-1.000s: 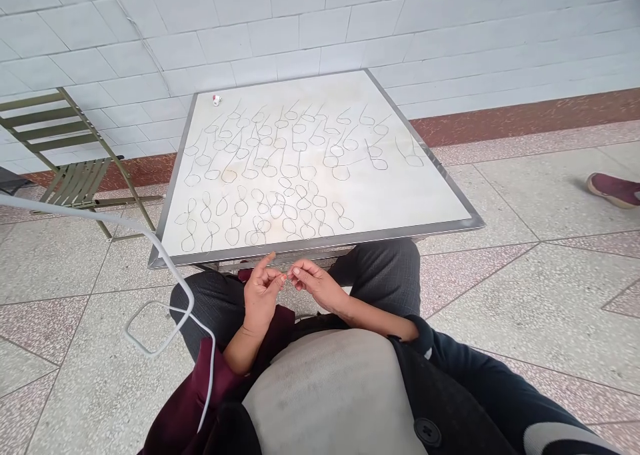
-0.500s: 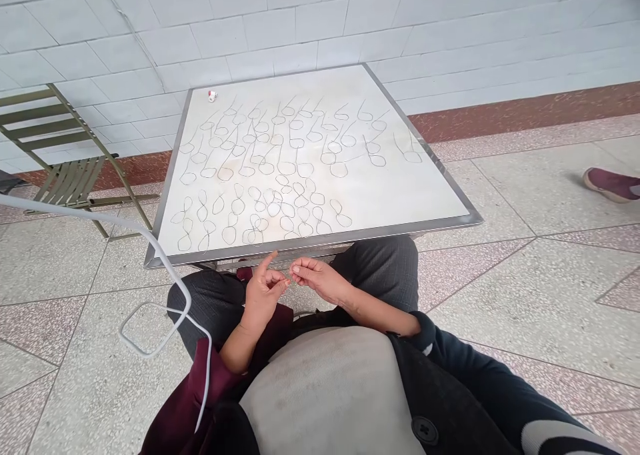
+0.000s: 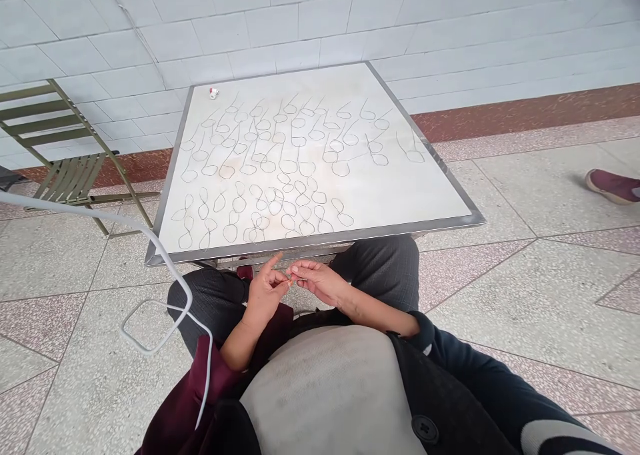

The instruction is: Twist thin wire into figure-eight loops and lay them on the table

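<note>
Now, wire-like figure-eight loops (image 3: 239, 197) are lying near the worktop's (image 3: 410, 198) front-left corner, probably light, springy, best held at the crossing; just off the near edge, left hand (image 3: 264, 293) and right hand (image 3: 321, 282) are each pinching, anything held being too tiny to tell.

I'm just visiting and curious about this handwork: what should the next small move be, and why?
Perhaps steady both pinches before drawing the left hand and right hand apart. They meet just short of the near edge of the table, and anything between them is too small to make out. The loops lying there look thin, so similarly fine material could slip.
</note>
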`<state>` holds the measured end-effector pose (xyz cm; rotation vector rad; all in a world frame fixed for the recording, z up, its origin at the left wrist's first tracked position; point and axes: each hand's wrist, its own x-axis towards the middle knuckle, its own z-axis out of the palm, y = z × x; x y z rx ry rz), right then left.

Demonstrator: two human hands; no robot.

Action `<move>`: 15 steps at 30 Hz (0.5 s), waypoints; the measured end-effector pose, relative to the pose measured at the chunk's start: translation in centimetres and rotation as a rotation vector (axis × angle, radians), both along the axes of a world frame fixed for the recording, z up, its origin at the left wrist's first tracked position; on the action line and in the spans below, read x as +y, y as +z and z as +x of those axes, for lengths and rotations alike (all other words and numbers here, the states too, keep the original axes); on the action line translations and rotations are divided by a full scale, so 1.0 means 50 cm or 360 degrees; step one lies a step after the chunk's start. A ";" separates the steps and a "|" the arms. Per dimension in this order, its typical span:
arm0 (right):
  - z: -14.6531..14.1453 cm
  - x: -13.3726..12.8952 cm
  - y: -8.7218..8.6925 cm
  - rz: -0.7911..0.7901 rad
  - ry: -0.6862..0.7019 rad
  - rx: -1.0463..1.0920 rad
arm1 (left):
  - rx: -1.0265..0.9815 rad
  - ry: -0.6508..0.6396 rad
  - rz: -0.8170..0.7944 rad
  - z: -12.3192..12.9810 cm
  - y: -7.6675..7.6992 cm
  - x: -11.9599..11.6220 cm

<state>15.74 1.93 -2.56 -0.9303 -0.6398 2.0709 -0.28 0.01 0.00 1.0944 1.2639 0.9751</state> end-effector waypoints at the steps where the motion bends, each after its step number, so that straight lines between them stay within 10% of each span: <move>1: 0.000 0.000 -0.001 -0.0008 0.0004 0.0015 | 0.0007 -0.0004 0.0000 0.000 0.000 0.000; 15: 0.007 0.005 -0.007 0.0088 0.0103 0.0080 | -0.0077 0.0038 -0.0002 -0.002 0.000 0.001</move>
